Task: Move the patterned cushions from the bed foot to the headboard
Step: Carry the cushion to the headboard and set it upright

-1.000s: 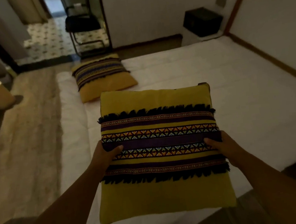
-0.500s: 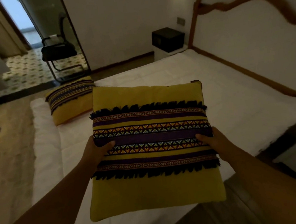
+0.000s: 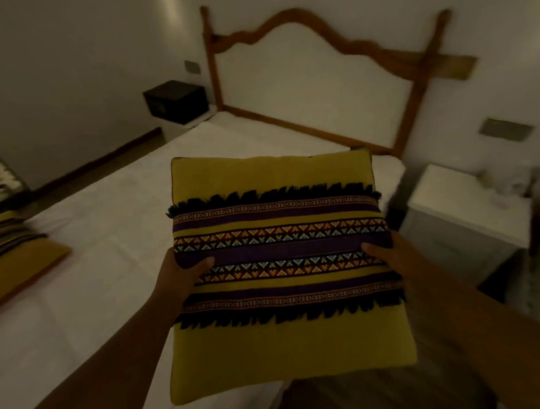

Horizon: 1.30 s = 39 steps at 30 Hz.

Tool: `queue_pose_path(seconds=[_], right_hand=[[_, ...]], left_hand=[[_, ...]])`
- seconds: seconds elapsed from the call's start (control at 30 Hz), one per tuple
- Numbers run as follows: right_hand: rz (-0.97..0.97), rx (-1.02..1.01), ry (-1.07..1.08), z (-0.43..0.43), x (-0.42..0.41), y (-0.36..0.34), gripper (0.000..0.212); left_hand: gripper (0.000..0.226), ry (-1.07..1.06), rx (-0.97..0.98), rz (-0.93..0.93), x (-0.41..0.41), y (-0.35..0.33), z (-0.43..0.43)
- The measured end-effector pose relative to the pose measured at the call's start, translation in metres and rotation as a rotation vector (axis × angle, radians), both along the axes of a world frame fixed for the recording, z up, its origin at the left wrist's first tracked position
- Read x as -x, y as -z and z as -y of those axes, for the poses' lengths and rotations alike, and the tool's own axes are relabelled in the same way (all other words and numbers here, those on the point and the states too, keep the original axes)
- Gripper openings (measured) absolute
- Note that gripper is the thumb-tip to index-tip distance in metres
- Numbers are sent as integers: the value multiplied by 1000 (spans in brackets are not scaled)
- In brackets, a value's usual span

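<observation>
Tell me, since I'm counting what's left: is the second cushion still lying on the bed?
Yes. The second cushion lies flat on the mattress at the left edge, untouched.

Both forearms are bare to the frame's lower edge; left hand (image 3: 182,273) and right hand (image 3: 388,253) wear nothing

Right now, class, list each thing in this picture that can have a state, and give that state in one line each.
Held cushion: lifted off the bed, gripped at both side edges, patterned face up.
Left hand: closed on the held cushion's left edge.
Right hand: closed on its right edge.
Second cushion: lying flat on the bed, untouched.
Bed: white sheet smooth; no cushion at the headboard yet.
Bedside table: shut.
</observation>
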State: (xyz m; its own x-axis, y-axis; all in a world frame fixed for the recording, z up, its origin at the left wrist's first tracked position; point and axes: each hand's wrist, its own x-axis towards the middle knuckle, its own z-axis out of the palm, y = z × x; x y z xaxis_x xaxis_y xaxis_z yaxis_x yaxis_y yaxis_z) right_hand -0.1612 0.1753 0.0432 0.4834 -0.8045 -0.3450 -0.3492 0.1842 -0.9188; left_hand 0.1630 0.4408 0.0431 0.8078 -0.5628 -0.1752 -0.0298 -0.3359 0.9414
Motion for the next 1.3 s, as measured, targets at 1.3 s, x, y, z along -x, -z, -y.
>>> queue_pose_path(seconds=[1.3], right_hand=[[34, -116, 555, 315, 53, 25, 61]], left_hand=[[65, 536, -36, -72, -34, 18, 487]])
